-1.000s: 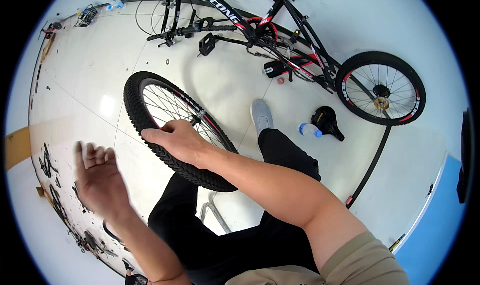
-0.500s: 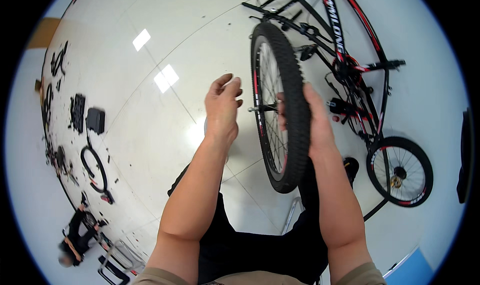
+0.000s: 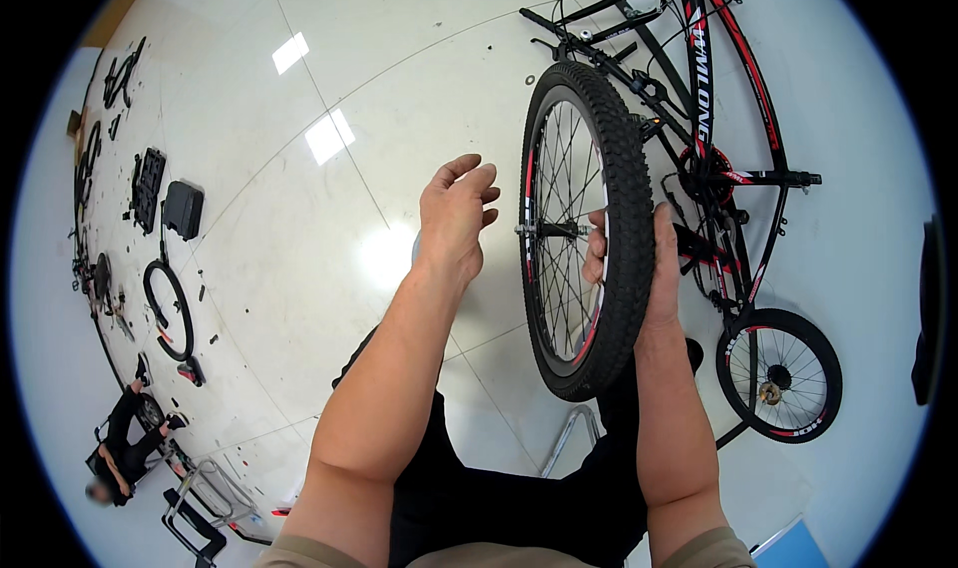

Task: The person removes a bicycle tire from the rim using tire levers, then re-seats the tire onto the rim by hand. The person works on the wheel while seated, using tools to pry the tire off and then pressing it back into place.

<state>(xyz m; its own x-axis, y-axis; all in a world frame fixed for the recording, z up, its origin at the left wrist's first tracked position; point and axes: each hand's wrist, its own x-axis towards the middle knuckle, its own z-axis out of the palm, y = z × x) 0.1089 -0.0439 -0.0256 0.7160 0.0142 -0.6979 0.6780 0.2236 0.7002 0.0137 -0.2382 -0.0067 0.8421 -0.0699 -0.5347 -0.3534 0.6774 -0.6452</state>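
My right hand (image 3: 662,274) grips a bicycle wheel (image 3: 618,169) at its right side, the thumb on the knobby black tire and the fingers curled in past the rim between the spokes. The wheel stands upright in front of me, its spokes and hub (image 3: 555,230) facing left. To the left of the wheel, apart from it, my left hand (image 3: 457,219) hangs in the air with loosely bent, parted fingers and nothing visible in it. Some of the left fingers are hidden behind the hand.
A black and red bicycle frame (image 3: 703,99) lies on the floor at the right, with its other wheel (image 3: 779,375) attached. At the left are a black case (image 3: 184,210), an open tool case (image 3: 149,184) and a curved black part (image 3: 169,310). Another person (image 3: 125,448) sits farther off at lower left.
The wheel and my right hand have shifted a little right and down in view, and more of the spokes shows. My left hand stays apart from it. The background has shifted too.
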